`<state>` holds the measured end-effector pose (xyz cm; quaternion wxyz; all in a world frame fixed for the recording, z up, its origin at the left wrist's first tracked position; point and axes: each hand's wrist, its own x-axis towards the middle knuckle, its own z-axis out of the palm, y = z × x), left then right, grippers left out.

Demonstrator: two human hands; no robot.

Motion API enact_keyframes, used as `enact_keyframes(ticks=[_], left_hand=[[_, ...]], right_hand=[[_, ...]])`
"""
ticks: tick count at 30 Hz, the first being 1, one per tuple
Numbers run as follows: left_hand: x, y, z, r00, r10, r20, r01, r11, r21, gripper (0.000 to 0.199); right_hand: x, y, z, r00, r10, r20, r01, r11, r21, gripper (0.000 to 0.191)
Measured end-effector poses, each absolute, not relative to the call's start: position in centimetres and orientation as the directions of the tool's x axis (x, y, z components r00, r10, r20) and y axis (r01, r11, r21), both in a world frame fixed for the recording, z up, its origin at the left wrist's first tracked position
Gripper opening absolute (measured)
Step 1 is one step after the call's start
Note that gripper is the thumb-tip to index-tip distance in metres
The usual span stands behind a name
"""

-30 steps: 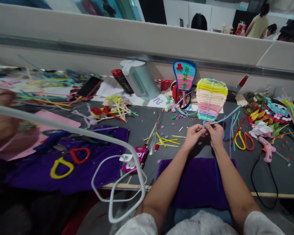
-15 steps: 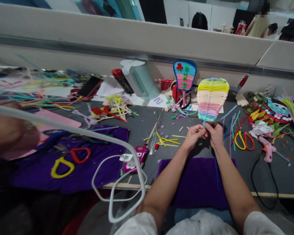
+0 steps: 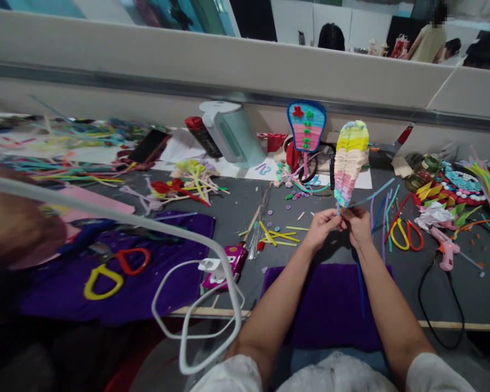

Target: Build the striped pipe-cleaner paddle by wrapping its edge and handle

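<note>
Both my hands hold a striped pipe-cleaner fan (image 3: 351,158) upright by its thin blue stem, its face turned partly edge-on. Bands of yellow, cream, pink and blue run across it. My left hand (image 3: 325,224) pinches the stem from the left. My right hand (image 3: 357,222) is closed at the same spot, its fingertips close to the left ones. From there a light blue pipe cleaner (image 3: 373,191) sticks out to the right, and a dark blue strand (image 3: 360,286) hangs below my right hand. Under my forearms lies a purple cloth (image 3: 330,310).
Behind stand a finished-looking fan (image 3: 306,126) and a pale kettle (image 3: 231,133). To the right lie scissors (image 3: 408,234) and a pink glue gun (image 3: 445,247). A white cable (image 3: 179,228) crosses the left foreground. Another person's blurred arm (image 3: 12,218) is at far left.
The fan has turned about its stem, from facing me broadly to a narrower, slanted view. My hands have stayed at nearly the same place on the stem.
</note>
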<state>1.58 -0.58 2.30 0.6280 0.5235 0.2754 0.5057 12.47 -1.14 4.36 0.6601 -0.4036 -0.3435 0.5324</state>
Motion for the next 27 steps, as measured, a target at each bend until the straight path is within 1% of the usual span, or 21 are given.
enact_keyframes(ticks=[5, 8, 14, 19, 23, 27], left_hand=[[1.48, -0.54, 2.25, 0.359, 0.917, 0.172, -0.339, -0.044, 0.94, 0.041], [1.4, -0.43, 2.06, 0.375, 0.91, 0.176, -0.338, -0.043, 0.94, 0.041], [1.52, -0.27, 1.66, 0.38, 0.912, 0.153, -0.374, 0.0, 0.928, 0.037], [1.64, -0.32, 1.64, 0.384, 0.914, 0.133, -0.409, 0.039, 0.912, 0.036], [1.5, -0.35, 1.72, 0.445, 0.888, 0.115, -0.444, 0.108, 0.889, 0.035], [1.33, -0.4, 1.87, 0.534, 0.839, 0.1, -0.48, 0.204, 0.853, 0.039]], right_hand=[[12.54, -1.29, 4.46, 0.115, 0.993, -0.007, -0.45, 0.046, -0.892, 0.03], [12.72, -1.34, 4.56, 0.101, 0.995, -0.022, -0.442, 0.025, -0.897, 0.03], [12.71, -1.51, 4.82, 0.123, 0.992, -0.008, -0.427, 0.046, -0.903, 0.028], [12.68, -1.54, 4.81, 0.186, 0.981, 0.056, -0.386, 0.125, -0.914, 0.027], [12.83, -1.56, 4.82, 0.189, 0.979, 0.08, -0.361, 0.145, -0.921, 0.025], [12.85, -1.79, 4.78, 0.135, 0.988, 0.078, -0.382, 0.125, -0.915, 0.026]])
